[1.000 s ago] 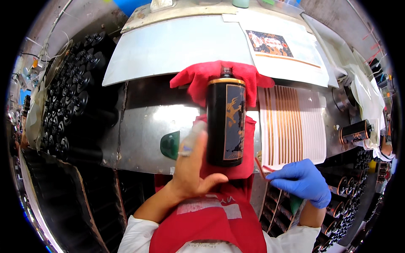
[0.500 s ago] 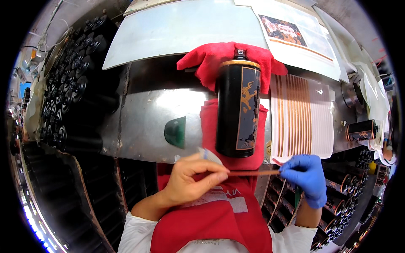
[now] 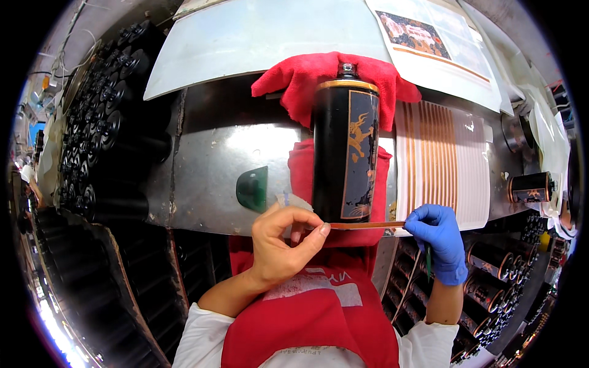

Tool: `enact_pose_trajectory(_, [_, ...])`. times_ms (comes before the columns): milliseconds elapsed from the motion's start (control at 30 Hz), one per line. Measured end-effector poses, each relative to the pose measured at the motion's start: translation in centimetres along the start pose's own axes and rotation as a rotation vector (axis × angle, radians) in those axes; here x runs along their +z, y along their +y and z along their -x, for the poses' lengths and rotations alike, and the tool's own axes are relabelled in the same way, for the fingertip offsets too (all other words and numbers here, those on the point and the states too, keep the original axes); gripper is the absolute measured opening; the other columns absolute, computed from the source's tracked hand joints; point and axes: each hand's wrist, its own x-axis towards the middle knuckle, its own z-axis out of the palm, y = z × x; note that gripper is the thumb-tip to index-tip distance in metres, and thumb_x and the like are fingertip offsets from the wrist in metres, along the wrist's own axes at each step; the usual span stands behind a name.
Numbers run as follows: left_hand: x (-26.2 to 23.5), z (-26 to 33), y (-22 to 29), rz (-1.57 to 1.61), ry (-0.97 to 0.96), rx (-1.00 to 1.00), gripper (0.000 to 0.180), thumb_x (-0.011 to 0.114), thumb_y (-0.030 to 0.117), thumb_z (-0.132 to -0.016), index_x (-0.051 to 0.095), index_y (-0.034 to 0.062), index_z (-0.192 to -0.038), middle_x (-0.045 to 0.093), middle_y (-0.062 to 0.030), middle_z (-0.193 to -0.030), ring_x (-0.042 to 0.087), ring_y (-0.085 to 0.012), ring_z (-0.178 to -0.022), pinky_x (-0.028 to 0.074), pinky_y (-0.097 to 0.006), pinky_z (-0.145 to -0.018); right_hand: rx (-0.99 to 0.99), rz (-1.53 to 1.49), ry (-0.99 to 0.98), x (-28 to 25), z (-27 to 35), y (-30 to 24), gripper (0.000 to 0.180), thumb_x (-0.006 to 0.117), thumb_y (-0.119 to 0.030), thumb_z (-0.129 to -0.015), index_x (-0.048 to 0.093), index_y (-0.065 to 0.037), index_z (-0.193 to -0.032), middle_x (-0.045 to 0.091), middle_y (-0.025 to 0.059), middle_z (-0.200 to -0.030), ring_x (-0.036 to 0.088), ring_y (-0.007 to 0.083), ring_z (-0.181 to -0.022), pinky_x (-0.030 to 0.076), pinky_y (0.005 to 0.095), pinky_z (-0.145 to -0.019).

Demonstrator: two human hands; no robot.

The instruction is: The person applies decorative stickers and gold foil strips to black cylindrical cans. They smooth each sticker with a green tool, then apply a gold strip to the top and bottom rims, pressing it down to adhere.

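A thin copper-coloured strip (image 3: 368, 226) is stretched sideways between my hands, level with the lower end of a black bottle (image 3: 329, 159). My bare left hand (image 3: 283, 245) pinches its left end. My right hand (image 3: 438, 240), in a blue glove, pinches the other end, and a slim green tool (image 3: 429, 262) sticks down from under the fingers. The bottle has a gold ring and a decorated panel, and lies on red cloth (image 3: 302, 175) with its neck pointing away. Whether the strip touches it, I cannot tell. A whitish piece (image 3: 293, 201) shows behind my left hand.
A green scraper (image 3: 253, 189) lies on the metal table (image 3: 215, 165). Right of the bottle is a white sheet with copper stripes (image 3: 438, 159). Many black bottles (image 3: 101, 132) crowd the left side; a smaller decorated one (image 3: 530, 187) lies at the right edge.
Both hands have moved away from me, carrying the stretched strip up to the bottle's lower end. The strip was nearer my apron before. Both pinches have stayed closed.
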Motion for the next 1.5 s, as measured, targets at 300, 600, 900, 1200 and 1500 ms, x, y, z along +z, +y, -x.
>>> enact_pose_trajectory(300, [0.0,-0.5,-1.3,0.189,0.017,0.040,0.034,0.072,0.006,-0.073,0.052,0.0025,-0.100,0.050,-0.0054,-0.095,0.048,-0.0114,-0.083,0.039,-0.024,-0.076,0.009,0.001,-0.006,0.1,-0.4,-0.2,0.011,0.070,-0.008,-0.073,0.066,0.001,-0.077,0.060,0.0022,-0.064,0.050,0.0049,-0.051,0.038,0.0185,-0.043])
enact_pose_trajectory(600, [0.5,-1.6,-1.8,0.231,-0.116,0.008,0.065,0.075,0.009,-0.071,0.034,0.0023,-0.120,0.038,-0.0095,-0.118,0.039,-0.0182,-0.110,0.029,-0.031,-0.099,0.054,0.042,-0.031,-0.1,-1.3,0.2,0.012,0.070,-0.010,-0.074,0.066,0.000,-0.078,0.060,0.0008,-0.065,0.051,0.0038,-0.052,0.038,0.0177,-0.044])
enact_pose_trajectory(900, [0.0,-2.4,-2.1,0.410,-0.181,-0.057,0.069,0.076,0.005,-0.068,0.033,0.0014,-0.122,0.040,-0.0103,-0.120,0.040,-0.0199,-0.114,0.029,-0.034,-0.100,0.085,0.043,-0.044,0.0,-2.0,0.2,0.014,0.070,-0.011,-0.074,0.066,0.001,-0.079,0.061,0.0014,-0.066,0.053,0.0041,-0.056,0.039,0.0170,-0.048])
enact_pose_trajectory(1200, [2.2,-2.6,3.2,-0.729,-0.234,0.583,0.090,0.082,0.029,-0.058,0.040,0.0012,-0.132,0.025,-0.0262,-0.141,0.022,-0.0406,-0.132,0.019,-0.049,-0.106,0.055,0.074,-0.050,-0.9,-2.1,0.6,0.014,0.070,-0.009,-0.074,0.066,0.003,-0.081,0.063,0.0026,-0.071,0.056,0.0057,-0.065,0.045,0.0191,-0.060])
enact_pose_trajectory(1500, [-1.0,-2.6,-4.4,-0.298,-0.326,0.245,0.097,0.076,0.023,-0.071,0.014,-0.0060,-0.140,0.042,-0.0272,-0.131,0.046,-0.0422,-0.117,0.037,-0.043,-0.096,0.078,0.060,-0.098,0.5,-1.1,-1.2,0.014,0.071,-0.008,-0.074,0.067,0.002,-0.082,0.064,0.0027,-0.073,0.057,0.0055,-0.068,0.046,0.0192,-0.063])
